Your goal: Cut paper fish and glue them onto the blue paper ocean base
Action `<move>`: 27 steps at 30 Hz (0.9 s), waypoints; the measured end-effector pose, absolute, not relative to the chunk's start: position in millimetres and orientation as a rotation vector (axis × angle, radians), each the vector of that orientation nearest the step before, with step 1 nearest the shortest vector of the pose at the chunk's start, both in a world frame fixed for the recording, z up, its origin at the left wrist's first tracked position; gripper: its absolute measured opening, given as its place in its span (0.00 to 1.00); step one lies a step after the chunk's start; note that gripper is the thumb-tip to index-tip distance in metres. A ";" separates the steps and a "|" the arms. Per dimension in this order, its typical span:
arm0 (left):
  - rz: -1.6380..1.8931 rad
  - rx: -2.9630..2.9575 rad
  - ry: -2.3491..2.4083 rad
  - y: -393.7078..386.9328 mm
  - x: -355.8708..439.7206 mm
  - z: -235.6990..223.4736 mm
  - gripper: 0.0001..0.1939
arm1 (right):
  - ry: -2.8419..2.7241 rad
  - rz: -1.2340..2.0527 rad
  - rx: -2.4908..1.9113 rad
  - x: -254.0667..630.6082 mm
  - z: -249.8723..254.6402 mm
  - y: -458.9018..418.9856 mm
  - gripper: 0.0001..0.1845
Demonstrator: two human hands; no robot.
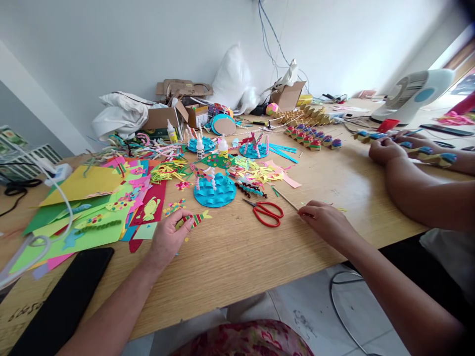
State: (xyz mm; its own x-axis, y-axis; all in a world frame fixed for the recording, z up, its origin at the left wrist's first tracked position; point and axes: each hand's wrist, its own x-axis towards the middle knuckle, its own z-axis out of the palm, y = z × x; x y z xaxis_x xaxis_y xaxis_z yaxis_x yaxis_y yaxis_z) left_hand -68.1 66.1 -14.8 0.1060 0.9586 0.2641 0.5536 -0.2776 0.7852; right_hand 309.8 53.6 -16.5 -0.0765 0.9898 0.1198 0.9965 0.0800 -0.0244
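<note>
While the left hand point(167, 236) is raised just over the near part of the wooden table point(230, 257), the striped paper fish point(196, 220) is pinched between its thumb and fingers. The fish's long axis runs nearly crosswise to the person, rising slightly to the right; its yellow forked tail points right and a little away, and the opposite end lies partly hidden in the grip.

The right hand point(315, 216) has its fingers drawn narrow about the near end of a thin stick point(285, 199). The stick slants away and to the left, its green tip farthest from the hand.

Between the hands, I note red-handled scissors point(267, 213) flat on the wood, blades directed left and slightly away. Beyond the left hand stands a scalloped blue base point(215, 192) with pink twisted posts and a dotted fish. Yellow-green paper cutouts point(256, 170) are scattered behind the scissors. To the left are layered coloured sheets point(92, 198) and a black phone-like slab point(67, 296). At the right, another person's hands point(388, 150) are near painted, wavy pieces point(432, 154); a white fan point(411, 94) stands behind them.
</note>
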 end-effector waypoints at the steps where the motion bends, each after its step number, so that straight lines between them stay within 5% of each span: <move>1: 1.058 1.889 1.469 65.9 -68.3 -14.6 0.10 | -2.232 -0.109 -2.075 307.3 -16.6 53.7 0.15; 19: 1.044 1.899 1.469 66.4 -69.0 -16.3 0.10 | -2.439 -0.135 -2.252 294.2 -3.6 65.1 0.13; 27: 1.022 1.906 1.484 65.9 -69.2 -16.8 0.10 | -2.127 -0.274 -2.396 331.1 1.6 56.8 0.12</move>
